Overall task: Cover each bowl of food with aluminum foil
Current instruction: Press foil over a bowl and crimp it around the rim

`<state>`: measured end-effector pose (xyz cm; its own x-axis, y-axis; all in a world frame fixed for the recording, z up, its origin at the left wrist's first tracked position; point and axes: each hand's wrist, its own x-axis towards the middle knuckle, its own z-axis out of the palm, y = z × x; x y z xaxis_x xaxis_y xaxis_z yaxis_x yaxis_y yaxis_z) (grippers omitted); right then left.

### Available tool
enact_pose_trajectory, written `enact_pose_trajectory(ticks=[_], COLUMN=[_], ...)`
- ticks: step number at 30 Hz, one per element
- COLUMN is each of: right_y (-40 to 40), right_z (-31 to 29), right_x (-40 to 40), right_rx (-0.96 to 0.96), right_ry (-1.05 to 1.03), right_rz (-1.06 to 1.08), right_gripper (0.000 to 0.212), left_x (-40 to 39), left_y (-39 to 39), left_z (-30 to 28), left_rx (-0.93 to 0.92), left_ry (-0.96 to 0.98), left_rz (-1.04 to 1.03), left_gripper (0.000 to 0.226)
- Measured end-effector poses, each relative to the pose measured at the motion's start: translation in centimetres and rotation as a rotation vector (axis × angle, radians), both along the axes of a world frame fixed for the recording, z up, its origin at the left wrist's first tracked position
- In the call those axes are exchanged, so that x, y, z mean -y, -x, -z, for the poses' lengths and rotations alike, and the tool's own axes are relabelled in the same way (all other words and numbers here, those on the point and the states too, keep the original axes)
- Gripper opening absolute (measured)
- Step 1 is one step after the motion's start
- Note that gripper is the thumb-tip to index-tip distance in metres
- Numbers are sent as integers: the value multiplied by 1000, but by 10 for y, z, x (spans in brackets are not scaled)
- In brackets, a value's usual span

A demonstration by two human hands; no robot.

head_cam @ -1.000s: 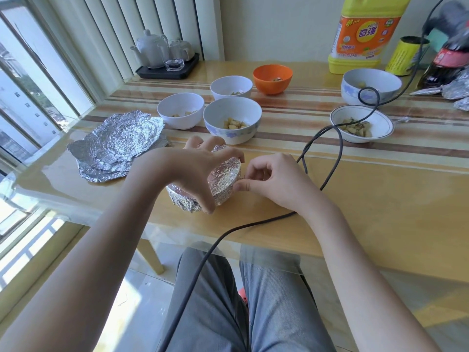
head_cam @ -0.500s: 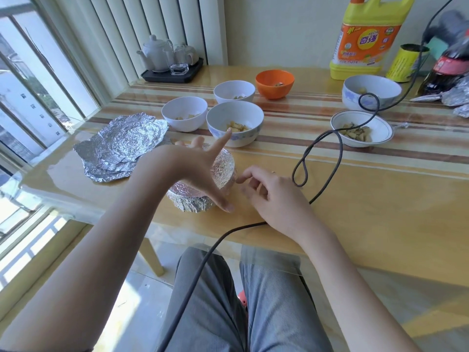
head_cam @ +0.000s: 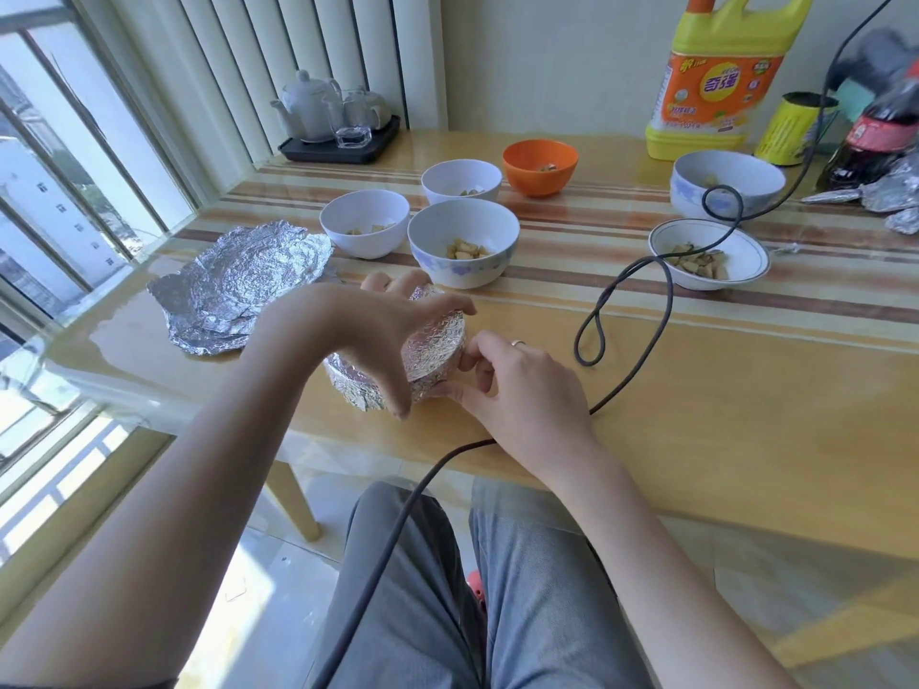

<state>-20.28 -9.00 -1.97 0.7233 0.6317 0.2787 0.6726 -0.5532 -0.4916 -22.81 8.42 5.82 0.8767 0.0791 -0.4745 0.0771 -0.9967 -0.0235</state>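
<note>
A foil-wrapped bowl (head_cam: 437,348) sits near the table's front edge, tilted toward the right. My left hand (head_cam: 383,325) grips it from the left, fingers over its top and thumb at its near side. My right hand (head_cam: 517,375) pinches the foil at the bowl's right rim. A stack of crumpled foil sheets (head_cam: 243,285) lies to the left. Uncovered bowls of food stand behind: a blue-patterned bowl (head_cam: 462,246), two white bowls (head_cam: 365,228) (head_cam: 460,181), an orange bowl (head_cam: 539,164), a shallow white dish (head_cam: 708,256) and a large bowl (head_cam: 726,186).
A black cable (head_cam: 621,335) loops across the table right of my hands and hangs down over my lap. A tea set on a black tray (head_cam: 338,136) stands at the back left. A yellow detergent jug (head_cam: 716,77), a yellow can (head_cam: 795,129), a cola bottle (head_cam: 875,141) and crumpled foil (head_cam: 890,196) crowd the back right.
My right hand moved back onto the bowl's right rim and pinched the foil. My left hand closed round the bowl again after spreading its fingers.
</note>
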Motion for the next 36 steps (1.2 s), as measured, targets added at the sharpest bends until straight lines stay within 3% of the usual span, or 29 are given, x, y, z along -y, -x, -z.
enact_pose_trajectory(ticks=[14,20,24,28,36], right_y=[-11,-23,-25,-22,-22], right_z=[-9,-18,-13,-17,-9], right_x=[-1,-4,1,8,-4], right_rx=[-163,-157,-176,-219,47], right_ry=[-43,34,-11,-75,12], right_rz=[-54,2,29,-40,-57], right_gripper=[24,34,49,51,49], left_x=[3,2,2,2,3], left_y=[2,3,2,3,2], left_z=[6,6,6,5,6], left_rx=[42,48,48,42,48], left_ry=[58,49,41,40,37], left_rz=[-39,-33,-29,-32,-45], left_gripper=[106,104,105,106,103])
